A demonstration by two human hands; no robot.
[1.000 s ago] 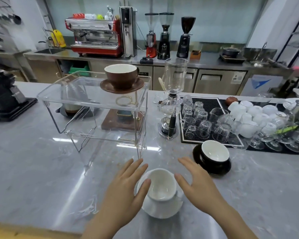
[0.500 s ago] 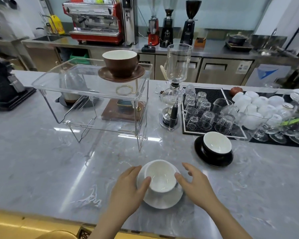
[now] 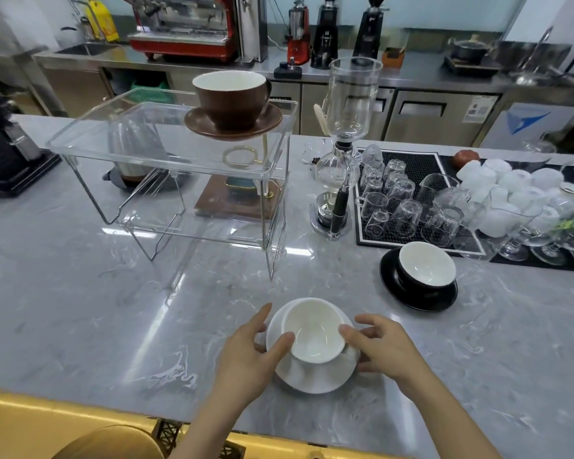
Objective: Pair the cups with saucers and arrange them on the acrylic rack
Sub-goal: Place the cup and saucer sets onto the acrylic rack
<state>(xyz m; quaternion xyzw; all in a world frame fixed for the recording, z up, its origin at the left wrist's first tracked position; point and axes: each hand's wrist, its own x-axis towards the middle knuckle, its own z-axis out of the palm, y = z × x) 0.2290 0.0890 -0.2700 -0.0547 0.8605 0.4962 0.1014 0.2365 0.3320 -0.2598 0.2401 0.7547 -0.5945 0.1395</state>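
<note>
The left hand (image 3: pixel 246 356) and the right hand (image 3: pixel 383 347) flank a white cup (image 3: pixel 314 331) that sits on a white saucer (image 3: pixel 312 376), near the front edge of the grey marble counter (image 3: pixel 80 309). The left thumb lies against the cup's left wall, with the fingers curved round the saucer's left rim; the index finger points away over the counter. The right thumb touches the cup's right rim, and the other right fingers curl down at the saucer's right edge. Both hands hold the pair between them with loosely bent fingers, neither closed tight. Whether the saucer is lifted off the counter cannot be told.

The cup is plain glossy white, wide-mouthed and empty, and sits off-centre toward the far side of its saucer, which shows most at the near side.

To the right and further back, well apart from the hands, a black cup (image 3: pixel 426 270) with a white inside rests on a black saucer (image 3: pixel 418 298), just before the black bar mat (image 3: pixel 421 164) loaded with upturned glasses (image 3: pixel 398 200).

Toward the counter's left-centre stands the acrylic rack (image 3: pixel 166 154), clear, with thin wire legs. On its top shelf, at the right back corner, a brown cup (image 3: pixel 231 94) with a white inside stands on a brown saucer (image 3: pixel 232 125). Just right of the rack stands a glass siphon brewer (image 3: pixel 343 134).
</note>
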